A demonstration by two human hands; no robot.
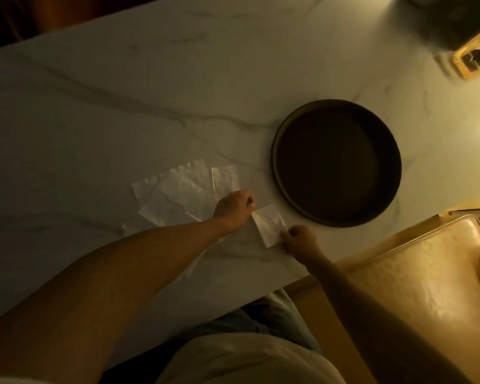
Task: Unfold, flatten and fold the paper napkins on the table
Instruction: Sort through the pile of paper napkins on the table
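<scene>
A small folded paper napkin (pixel 269 228) lies on the marble table (pixel 122 112), just beside the near-left rim of the round dark tray (pixel 336 162). The left hand (pixel 234 207) pinches its far-left corner with curled fingers; the right hand (pixel 299 241) pinches its near edge. Loose unfolded napkins (pixel 178 192) lie left of the tray.

A dark round tray (pixel 336 162) with a low rim is lying flat on the pale, veined marble surface (pixel 122 92), well in from the far edge and toward the right. A tan leather chair (pixel 416 275) is sitting against the near right edge of the surface. At the far right corner a small gold-framed object (pixel 475 63) is resting, too blurred to identify.
</scene>
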